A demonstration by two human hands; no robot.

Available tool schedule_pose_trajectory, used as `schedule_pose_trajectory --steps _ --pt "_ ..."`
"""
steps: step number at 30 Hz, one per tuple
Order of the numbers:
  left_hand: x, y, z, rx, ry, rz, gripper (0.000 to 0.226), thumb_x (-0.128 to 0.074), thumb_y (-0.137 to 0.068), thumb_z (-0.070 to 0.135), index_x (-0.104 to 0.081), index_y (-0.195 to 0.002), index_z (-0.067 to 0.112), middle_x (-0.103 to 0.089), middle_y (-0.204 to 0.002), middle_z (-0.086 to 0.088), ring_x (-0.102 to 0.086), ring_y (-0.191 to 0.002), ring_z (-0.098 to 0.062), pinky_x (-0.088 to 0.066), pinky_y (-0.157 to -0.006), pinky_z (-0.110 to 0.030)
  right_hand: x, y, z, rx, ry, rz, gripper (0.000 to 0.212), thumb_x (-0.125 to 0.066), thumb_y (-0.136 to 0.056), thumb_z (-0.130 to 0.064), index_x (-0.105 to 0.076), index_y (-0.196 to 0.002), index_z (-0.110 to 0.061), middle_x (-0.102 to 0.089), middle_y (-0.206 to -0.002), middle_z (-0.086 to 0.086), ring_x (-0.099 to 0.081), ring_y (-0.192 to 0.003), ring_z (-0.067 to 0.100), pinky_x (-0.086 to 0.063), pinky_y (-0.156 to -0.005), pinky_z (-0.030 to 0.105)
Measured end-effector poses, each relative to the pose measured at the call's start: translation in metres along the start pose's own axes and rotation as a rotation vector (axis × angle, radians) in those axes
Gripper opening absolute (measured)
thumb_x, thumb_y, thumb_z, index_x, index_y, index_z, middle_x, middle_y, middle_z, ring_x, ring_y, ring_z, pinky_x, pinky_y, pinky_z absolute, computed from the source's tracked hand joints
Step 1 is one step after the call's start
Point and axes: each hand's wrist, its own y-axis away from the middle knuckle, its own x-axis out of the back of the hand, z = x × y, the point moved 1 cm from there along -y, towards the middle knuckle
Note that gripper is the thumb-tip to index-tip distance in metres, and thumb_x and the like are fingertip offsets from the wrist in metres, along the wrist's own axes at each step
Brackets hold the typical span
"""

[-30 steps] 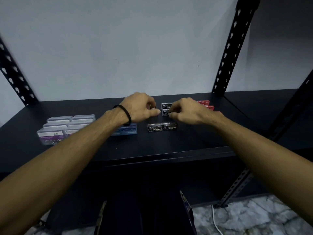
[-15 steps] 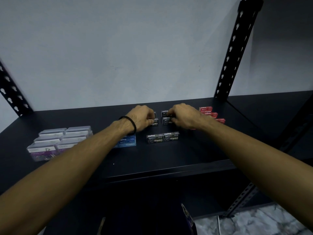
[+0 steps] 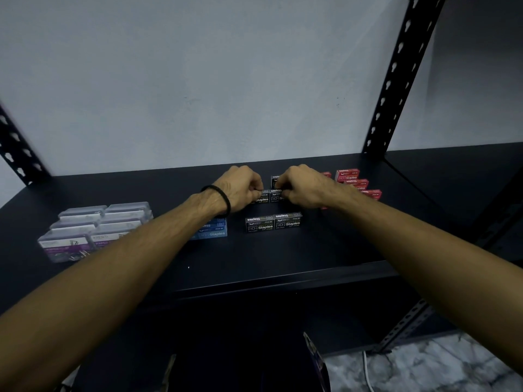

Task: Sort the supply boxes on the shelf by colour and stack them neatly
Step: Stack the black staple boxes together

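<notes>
Small black cardboard staple boxes [image 3: 267,196] lie mid-shelf on a black metal shelf [image 3: 283,250], long axes running left to right, printed labels facing the viewer. The left hand [image 3: 240,189], a black band on its wrist, curls its fingers and pinches the left box of the rear pair. The right hand [image 3: 301,186] pinches the box beside it, knuckles up. Both forearms reach forward. A nearer pair of black boxes [image 3: 273,222] sits side by side, touching. Blue boxes [image 3: 212,230] lie left, clear plastic cases [image 3: 93,224] farther left, red boxes [image 3: 352,181] right. A pale wall stands behind; a perforated black upright [image 3: 396,75] rises at right.
</notes>
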Motion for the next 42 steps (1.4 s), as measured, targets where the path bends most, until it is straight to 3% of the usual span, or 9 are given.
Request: schedule_pose_trajectory --steps 4,8,11,15,23,32,36,39,42 --pt "0.0 0.0 0.001 0.018 0.02 -0.007 0.008 -0.063 -0.09 0.023 -0.07 -0.091 0.02 -0.067 -0.087 0.007 -0.061 -0.083 -0.01 -0.046 -0.074 -0.024 0.0 0.0 0.0 -0.016 -0.02 -0.013 0.02 -0.053 -0.091 -0.014 -0.072 -0.092 -0.019 -0.066 -0.078 -0.005 -0.062 -0.077 0.016 -0.045 -0.069 0.027" --pt "0.001 0.001 0.0 0.039 0.077 -0.01 0.015 -0.059 -0.093 0.022 -0.073 -0.094 0.018 -0.066 -0.088 0.011 -0.06 -0.084 -0.007 -0.041 -0.071 -0.018 0.0 0.0 -0.001 -0.025 -0.044 -0.025 0.025 -0.048 -0.092 -0.013 -0.073 -0.092 -0.017 -0.07 -0.086 0.0 -0.064 -0.082 0.018 -0.051 -0.075 0.031" --pt "0.003 0.003 0.0 0.043 0.098 -0.035 0.016 -0.06 -0.093 0.022 -0.074 -0.096 0.016 -0.06 -0.088 0.017 -0.058 -0.088 -0.005 -0.04 -0.074 -0.019 0.001 0.001 -0.002 -0.017 -0.055 -0.032 0.026 -0.047 -0.092 -0.012 -0.073 -0.093 -0.017 -0.068 -0.083 -0.004 -0.062 -0.081 0.017 -0.045 -0.072 0.027" --pt "0.005 0.007 0.002 0.049 0.127 -0.08 0.014 -0.062 -0.092 0.023 -0.074 -0.094 0.018 -0.068 -0.098 0.011 -0.059 -0.087 -0.004 -0.042 -0.074 -0.019 0.003 0.006 -0.004 -0.01 -0.089 -0.032 0.028 -0.048 -0.091 -0.011 -0.075 -0.095 -0.017 -0.067 -0.081 -0.007 -0.062 -0.08 0.013 -0.042 -0.07 0.024" --pt "0.008 0.019 0.008 0.056 0.161 -0.119 0.011 -0.064 -0.089 0.025 -0.075 -0.09 0.024 -0.069 -0.083 0.015 -0.059 -0.07 0.006 -0.042 -0.061 -0.012 0.003 0.017 -0.01 0.011 -0.111 -0.059 0.028 -0.049 -0.089 -0.01 -0.075 -0.094 -0.02 -0.059 -0.072 -0.021 -0.056 -0.07 -0.003 -0.038 -0.057 0.015" --pt "0.01 0.028 0.012 0.049 0.156 -0.162 0.011 -0.066 -0.088 0.026 -0.076 -0.092 0.024 -0.07 -0.084 0.016 -0.062 -0.082 0.001 -0.043 -0.066 -0.014 0.004 0.03 -0.016 0.031 -0.097 -0.087 0.027 -0.048 -0.089 -0.009 -0.074 -0.089 -0.019 -0.057 -0.069 -0.022 -0.053 -0.067 -0.005 -0.036 -0.057 0.013" --pt "0.012 0.033 0.016 0.047 0.152 -0.178 0.01 -0.067 -0.087 0.025 -0.076 -0.091 0.023 -0.071 -0.082 0.016 -0.067 -0.075 -0.006 -0.053 -0.073 -0.023 0.005 0.034 -0.018 0.041 -0.095 -0.099 0.027 -0.049 -0.089 -0.009 -0.071 -0.085 -0.023 -0.059 -0.069 -0.022 -0.054 -0.067 -0.005 -0.036 -0.057 0.013" --pt "0.012 0.036 0.019 0.045 0.161 -0.192 0.009 -0.066 -0.088 0.024 -0.076 -0.088 0.022 -0.071 -0.078 0.013 -0.065 -0.054 -0.007 -0.054 -0.066 -0.026 0.004 0.036 -0.019 0.038 -0.101 -0.101 0.027 -0.049 -0.09 -0.009 -0.074 -0.091 -0.021 -0.059 -0.071 -0.023 -0.055 -0.067 -0.006 -0.035 -0.055 0.011" --pt "0.013 0.04 0.022 0.045 0.16 -0.195 0.009 -0.066 -0.089 0.024 -0.075 -0.087 0.023 -0.07 -0.078 0.013 -0.064 -0.05 -0.009 -0.054 -0.065 -0.025 0.004 0.037 -0.02 0.037 -0.116 -0.108 0.027 -0.049 -0.091 -0.009 -0.073 -0.09 -0.021 -0.059 -0.072 -0.023 -0.055 -0.068 -0.006 -0.036 -0.056 0.011"
